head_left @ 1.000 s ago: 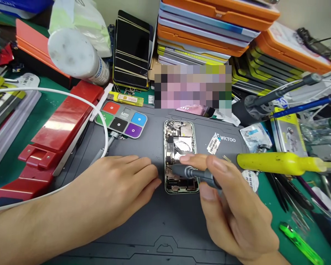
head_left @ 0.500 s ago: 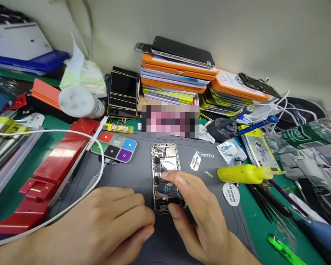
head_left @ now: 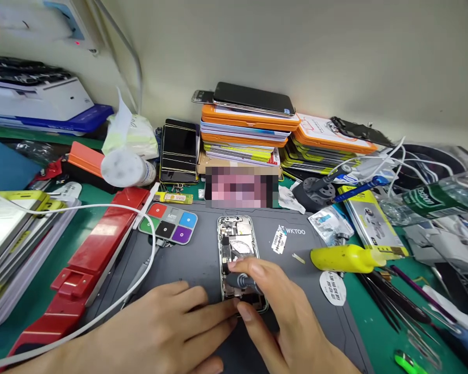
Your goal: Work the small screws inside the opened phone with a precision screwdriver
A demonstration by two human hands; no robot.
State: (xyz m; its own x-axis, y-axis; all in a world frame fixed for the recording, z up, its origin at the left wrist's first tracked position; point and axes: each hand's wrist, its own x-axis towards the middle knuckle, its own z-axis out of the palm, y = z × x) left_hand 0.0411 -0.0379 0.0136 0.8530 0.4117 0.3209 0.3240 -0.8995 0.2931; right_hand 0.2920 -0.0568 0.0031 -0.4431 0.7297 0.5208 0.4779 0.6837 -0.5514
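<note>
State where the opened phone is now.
In the head view, the phone lies on the grey mat below centre, right of the coloured pad, with the left hand and right hand at its lower half.

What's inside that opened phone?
Inside the phone, the upper half shows a white patch, a dark strip and metal parts. The right hand, dark tool and left hand cover much of the lower half; what's beneath is hidden.

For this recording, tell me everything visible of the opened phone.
The opened phone lies interior up on the gray mat, long sides running away from the person. A thin, pale, metallic-looking rim frames exposed dark and silvery components and a white patch. The left hand overlaps its near end, contact unclear; the right hand and its dark tool hide part of the near half.
</note>
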